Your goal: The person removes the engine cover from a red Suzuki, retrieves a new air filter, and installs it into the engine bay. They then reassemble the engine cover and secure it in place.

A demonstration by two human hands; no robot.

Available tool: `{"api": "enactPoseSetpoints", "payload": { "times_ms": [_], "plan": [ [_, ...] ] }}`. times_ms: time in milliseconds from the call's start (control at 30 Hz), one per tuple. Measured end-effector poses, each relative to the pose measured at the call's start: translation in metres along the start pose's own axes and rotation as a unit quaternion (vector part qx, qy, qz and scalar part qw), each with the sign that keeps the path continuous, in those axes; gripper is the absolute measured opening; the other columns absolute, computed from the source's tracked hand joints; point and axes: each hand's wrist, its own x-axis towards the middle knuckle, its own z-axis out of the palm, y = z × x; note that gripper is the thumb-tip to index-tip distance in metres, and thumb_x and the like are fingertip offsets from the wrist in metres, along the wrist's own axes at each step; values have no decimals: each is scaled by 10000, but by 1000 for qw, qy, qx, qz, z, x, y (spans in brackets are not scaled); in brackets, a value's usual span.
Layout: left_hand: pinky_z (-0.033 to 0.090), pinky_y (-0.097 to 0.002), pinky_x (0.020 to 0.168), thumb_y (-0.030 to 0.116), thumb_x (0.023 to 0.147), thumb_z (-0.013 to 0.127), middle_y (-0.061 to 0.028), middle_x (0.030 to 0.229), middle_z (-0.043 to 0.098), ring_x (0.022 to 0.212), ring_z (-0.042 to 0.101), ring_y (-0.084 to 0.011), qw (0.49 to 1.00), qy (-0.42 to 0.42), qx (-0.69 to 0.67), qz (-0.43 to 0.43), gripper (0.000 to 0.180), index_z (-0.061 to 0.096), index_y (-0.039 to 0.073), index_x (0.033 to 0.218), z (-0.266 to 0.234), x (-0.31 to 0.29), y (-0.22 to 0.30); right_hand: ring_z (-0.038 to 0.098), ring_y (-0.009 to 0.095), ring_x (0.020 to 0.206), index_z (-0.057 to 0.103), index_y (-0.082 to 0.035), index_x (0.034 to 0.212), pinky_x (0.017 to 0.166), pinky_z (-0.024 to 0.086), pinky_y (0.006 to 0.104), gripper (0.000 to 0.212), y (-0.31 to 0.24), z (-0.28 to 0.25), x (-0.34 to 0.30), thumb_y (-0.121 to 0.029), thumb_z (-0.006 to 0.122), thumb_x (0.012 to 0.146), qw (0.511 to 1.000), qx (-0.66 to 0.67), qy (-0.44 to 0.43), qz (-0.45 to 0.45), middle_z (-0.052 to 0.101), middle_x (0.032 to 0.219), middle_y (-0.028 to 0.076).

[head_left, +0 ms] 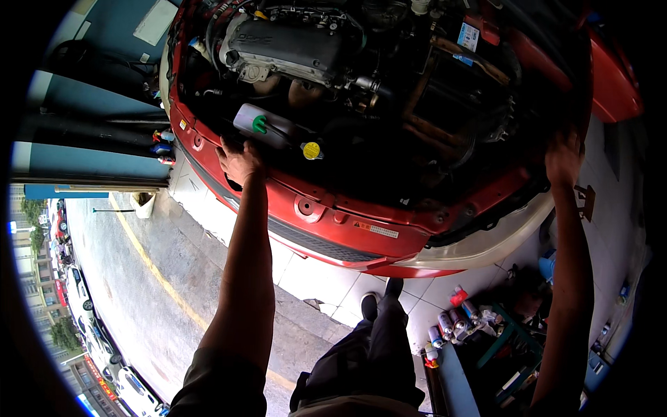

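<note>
I stand at the front of a red car with its engine bay uncovered. My left hand point(240, 162) rests on the red front crossmember point(285, 193), fingers spread, holding nothing. Just beyond it are a whitish fluid tank point(244, 119) with a green cap point(259, 124) and a yellow round cap point(311, 150). My right hand point(564, 160) lies on the right-hand edge of the bay, above the pale headlight point(479, 240); its fingers reach forward in shadow, with nothing visible in them. The engine point(292, 45) sits at the far left of the bay.
A rusty bracket frame point(420, 87) surrounds a dark gap at the bay's right. Several spray cans point(445, 323) and a green metal frame point(501, 340) stand on the floor at lower right. Blue cabinets point(104, 42) are at left; a paved street point(167, 243) with parked cars lies below them.
</note>
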Motion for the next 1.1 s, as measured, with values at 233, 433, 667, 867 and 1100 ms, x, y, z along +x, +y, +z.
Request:
{"api": "enactPoseSetpoints", "payload": {
  "times_ms": [233,433,667,867,1100],
  "plan": [
    [304,-449,1111,397,788,571,-190,1513,314,1381,322,-343,1000,-4,4,-9,746,356,177,1468,0,-1,-1,475,320,1239,533,-82,1307,1049,373,441,427,4,14,-1,-238,470,914,998,15,63,22,457,1398,184],
    [290,-451,1119,393,789,581,-185,1518,306,1385,313,-342,1000,-4,-8,-4,751,346,183,1471,1,-1,0,473,316,1244,540,-82,1304,1045,375,439,420,6,17,-2,-241,468,922,998,11,63,22,461,1397,178],
    [286,-451,1121,400,793,588,-185,1521,298,1390,305,-340,1000,-12,-1,-9,753,340,191,1473,0,0,-1,481,317,1233,542,-81,1298,1039,380,444,410,4,10,-2,-231,466,924,998,-2,52,20,467,1390,179],
    [293,-449,1118,402,792,592,-187,1518,305,1389,308,-340,1000,-8,0,-5,754,341,193,1472,2,1,-3,490,319,1218,544,-84,1294,1036,381,443,404,2,5,0,-224,469,922,999,7,41,23,470,1383,186],
    [300,-449,1113,398,791,592,-179,1517,309,1386,312,-338,1000,-8,-2,-6,749,347,191,1467,-1,-1,0,491,318,1216,562,-90,1266,1039,376,445,383,3,10,-2,-225,471,919,997,3,72,18,466,1390,187]
  ]
}}
